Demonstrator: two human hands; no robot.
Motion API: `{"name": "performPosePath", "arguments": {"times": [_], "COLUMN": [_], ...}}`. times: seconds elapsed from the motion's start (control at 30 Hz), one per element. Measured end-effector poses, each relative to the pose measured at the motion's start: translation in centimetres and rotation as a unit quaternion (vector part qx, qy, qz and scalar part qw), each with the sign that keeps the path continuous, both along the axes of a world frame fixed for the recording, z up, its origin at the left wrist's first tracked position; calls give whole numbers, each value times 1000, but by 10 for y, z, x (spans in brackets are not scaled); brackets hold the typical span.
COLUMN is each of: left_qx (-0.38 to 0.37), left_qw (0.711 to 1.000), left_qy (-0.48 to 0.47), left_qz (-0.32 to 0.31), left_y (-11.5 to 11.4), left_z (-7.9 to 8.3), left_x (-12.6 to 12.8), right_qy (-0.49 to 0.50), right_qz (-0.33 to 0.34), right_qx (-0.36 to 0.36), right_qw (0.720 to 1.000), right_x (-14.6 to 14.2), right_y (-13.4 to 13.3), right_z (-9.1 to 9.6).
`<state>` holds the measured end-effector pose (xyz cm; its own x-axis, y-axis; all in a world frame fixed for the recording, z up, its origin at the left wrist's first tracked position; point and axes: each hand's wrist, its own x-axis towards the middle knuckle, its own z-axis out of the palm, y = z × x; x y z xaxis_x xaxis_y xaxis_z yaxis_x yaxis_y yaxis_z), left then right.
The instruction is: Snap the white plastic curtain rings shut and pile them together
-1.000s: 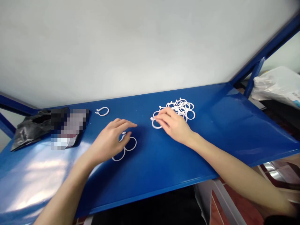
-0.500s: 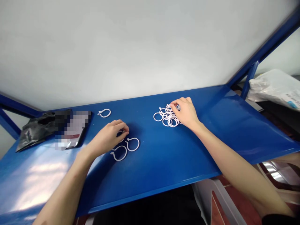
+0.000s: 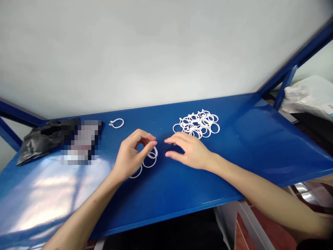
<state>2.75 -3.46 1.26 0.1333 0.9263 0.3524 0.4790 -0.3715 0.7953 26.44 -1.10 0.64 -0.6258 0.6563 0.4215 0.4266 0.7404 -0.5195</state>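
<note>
My left hand (image 3: 132, 151) is pinched, thumb against fingertips, over the middle of the blue table. A white plastic ring (image 3: 156, 152) hangs from its fingertips, partly hidden by the thumb. Two more white rings lie on the table below it, one ring (image 3: 150, 167) and another ring (image 3: 137, 176) half covered by the hand. Just to the right, my right hand (image 3: 191, 151) has its thumb and fingers apart, with nothing between them. Behind that hand lies a spread heap of white rings (image 3: 214, 132) with small tabs.
A single white ring with a looped end (image 3: 118, 126) lies at the back left. Beyond it are a blurred-out phone-like object (image 3: 84, 139) and a black plastic bag (image 3: 36, 142). A pale wall (image 3: 156, 52) stands behind the blue table (image 3: 208, 187); a clear bag (image 3: 309, 93) is outside its right end.
My right hand has left the heap, moved left and toward me, and opened. My left hand has shifted right with a ring at its fingertips. The heap now shows fully spread.
</note>
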Motion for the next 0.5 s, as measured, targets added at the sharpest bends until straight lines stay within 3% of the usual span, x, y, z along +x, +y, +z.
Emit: {"name": "performPosePath", "arguments": {"times": [0.13, 0.27, 0.5], "left_qx": [3, -13, -152], "left_qw": [998, 993, 979], "left_qy": [-65, -110, -133], "left_qz": [-25, -28, 14], "left_y": [-10, -13, -10], "left_z": [-5, -5, -5], "left_x": [19, 25, 24], "right_qy": [37, 104, 139], "right_qz": [36, 37, 3], "right_qx": [-105, -174, -101], "right_qw": [993, 978, 985], "right_x": [-11, -12, -10], "right_y": [-17, -18, -13], "right_z": [-4, -8, -6]}}
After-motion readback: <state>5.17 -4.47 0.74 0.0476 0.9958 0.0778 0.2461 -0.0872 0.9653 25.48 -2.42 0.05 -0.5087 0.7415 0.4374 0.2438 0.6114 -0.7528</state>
